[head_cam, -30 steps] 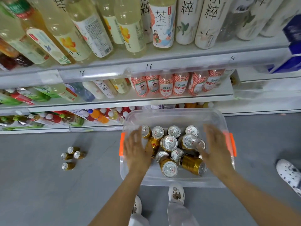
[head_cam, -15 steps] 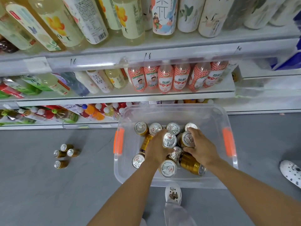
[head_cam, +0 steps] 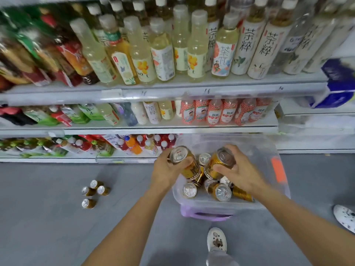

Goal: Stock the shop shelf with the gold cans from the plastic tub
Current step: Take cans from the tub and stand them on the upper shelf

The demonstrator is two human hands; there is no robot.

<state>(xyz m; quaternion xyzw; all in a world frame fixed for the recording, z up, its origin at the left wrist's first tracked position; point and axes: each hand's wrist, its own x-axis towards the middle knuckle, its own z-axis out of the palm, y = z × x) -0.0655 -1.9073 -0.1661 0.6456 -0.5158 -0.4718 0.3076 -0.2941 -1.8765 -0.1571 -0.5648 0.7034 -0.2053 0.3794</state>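
Note:
A clear plastic tub (head_cam: 269,150) with orange latches stands on the grey floor in front of the shop shelf (head_cam: 172,129). Several gold cans (head_cam: 221,191) lie loose inside it. My left hand (head_cam: 167,169) is shut on one gold can (head_cam: 184,162), lifted above the tub's left side. My right hand (head_cam: 238,171) is shut on another gold can (head_cam: 221,164), tilted, just above the pile. Both cans show their silver tops.
Several gold cans (head_cam: 94,192) stand together on the floor to the left of the tub. The shelves hold rows of bottled drinks (head_cam: 192,54). My white shoe (head_cam: 217,239) is below the tub; another white shoe (head_cam: 344,217) is at the right edge.
Both hands went down into the tub, each closed on a can, and have now raised the cans above the pile. The view has tilted upward toward the shelves.

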